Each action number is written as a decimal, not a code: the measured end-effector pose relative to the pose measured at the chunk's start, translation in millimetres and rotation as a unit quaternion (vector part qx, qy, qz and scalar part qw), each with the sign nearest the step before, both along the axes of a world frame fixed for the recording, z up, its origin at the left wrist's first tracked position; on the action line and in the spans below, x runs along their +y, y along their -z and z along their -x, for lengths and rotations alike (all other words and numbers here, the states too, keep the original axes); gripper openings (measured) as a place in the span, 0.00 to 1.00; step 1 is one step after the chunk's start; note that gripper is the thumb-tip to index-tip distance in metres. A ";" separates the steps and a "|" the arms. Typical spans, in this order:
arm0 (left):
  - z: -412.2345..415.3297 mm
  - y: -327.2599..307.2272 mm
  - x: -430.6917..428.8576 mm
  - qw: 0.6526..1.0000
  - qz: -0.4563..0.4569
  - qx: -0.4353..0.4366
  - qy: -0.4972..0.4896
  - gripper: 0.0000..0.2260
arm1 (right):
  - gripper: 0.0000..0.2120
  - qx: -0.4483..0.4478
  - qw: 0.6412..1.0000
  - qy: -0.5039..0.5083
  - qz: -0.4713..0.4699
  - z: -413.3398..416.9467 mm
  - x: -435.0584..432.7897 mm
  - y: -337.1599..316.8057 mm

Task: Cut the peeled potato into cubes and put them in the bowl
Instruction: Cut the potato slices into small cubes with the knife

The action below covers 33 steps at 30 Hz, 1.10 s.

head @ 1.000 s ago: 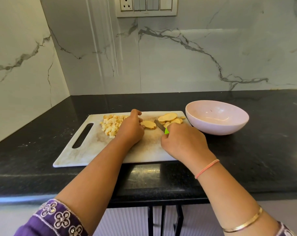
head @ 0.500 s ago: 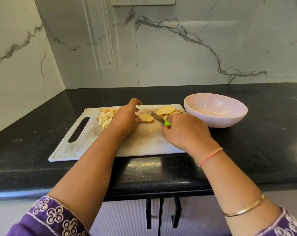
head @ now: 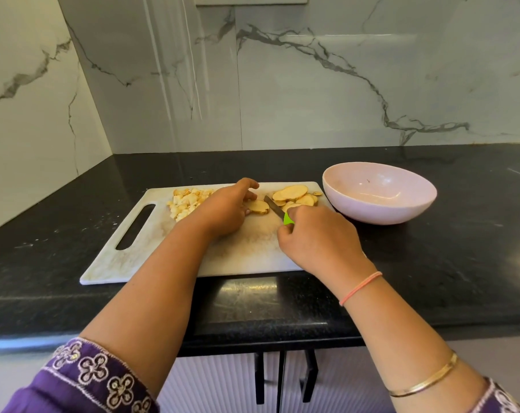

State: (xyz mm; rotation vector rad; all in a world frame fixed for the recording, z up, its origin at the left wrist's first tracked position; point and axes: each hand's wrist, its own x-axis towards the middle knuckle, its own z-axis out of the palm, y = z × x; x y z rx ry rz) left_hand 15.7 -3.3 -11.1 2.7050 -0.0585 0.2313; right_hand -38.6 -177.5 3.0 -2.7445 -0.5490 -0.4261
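Black granite counter (head: 431,278) nearest, with white ribbed cabinet doors and dark handles (head: 279,377) below its front edge. Purple embroidered sleeve (head: 83,380) at bottom left.

White cutting board (head: 247,248) set close to the near edge, cut-out grip to the left.

Right hand (head: 318,236): fingers curled tight round the green handle of knife (head: 275,210). Blade angled away and leftward, tip close to a single potato slice (head: 258,206); touching or not, cannot tell.

Left hand (head: 223,210): fingers curled down on that slice, pinning it flat, likely to stop it sliding under the cut. Fingertips mostly hidden behind knuckles.

Judged step: dicing slices one at a time.

Cut cubes (head: 187,202) heaped at far left of board, behind the left hand, probably to keep the cutting zone free. Uncut slices (head: 294,195) stacked at the far-right corner, just beyond the knife hand.

Pink bowl (head: 381,210) on counter just beside the board's right edge. Holds no potato yet, likely parked there for a short transfer. Task roughly midway, cubes not yet moved.

Farthest back, white grey-veined marble wall (head: 312,99) behind and to the left, meeting in a corner.
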 end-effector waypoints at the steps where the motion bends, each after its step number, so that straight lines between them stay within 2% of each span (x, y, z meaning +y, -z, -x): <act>1: -0.4 0.3 0.7 1.000 0.000 0.002 0.003 0.23 | 0.12 -0.001 1.000 0.000 0.000 -0.2 0.6 0.9; 10: 1.4 -2.6 3.2 1.000 -0.003 0.021 0.005 0.21 | 0.10 0.007 1.000 0.008 -0.007 1.7 8.4 3.1; 21: 12.2 -3.8 0.4 0.997 -0.014 -0.020 -0.073 0.22 | 0.10 0.017 1.000 0.002 0.002 -5.0 21.9 -1.8; 27: 7.8 -9.2 3.0 0.998 0.015 -0.002 -0.063 0.24 | 0.09 -0.014 1.000 0.016 -0.017 -1.2 16.5 -6.2; 33: 8.5 -4.4 2.0 0.998 0.029 0.004 -0.061 0.24 | 0.10 0.014 1.000 0.014 -0.009 6.2 17.1 -4.0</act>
